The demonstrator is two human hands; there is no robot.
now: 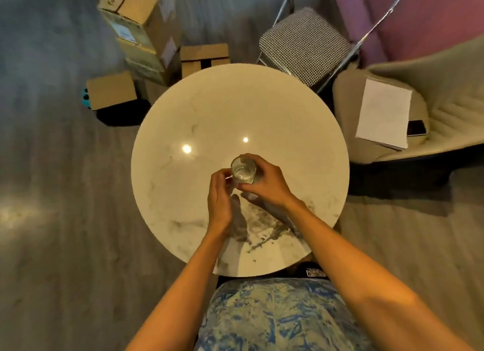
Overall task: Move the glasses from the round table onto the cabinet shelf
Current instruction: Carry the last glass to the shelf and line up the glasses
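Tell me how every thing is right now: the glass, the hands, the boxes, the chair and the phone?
glass: upright, mouth up, looks empty, held in both hands.
right hand: grips the glass.
left hand: fingers curled against the glass's side.
boxes: shut, on the floor.
chair: unfolded.
phone: lying flat, screen dark.

Clear glass (243, 170), glossy marble table (262, 109), cardboard boxes (111, 90)
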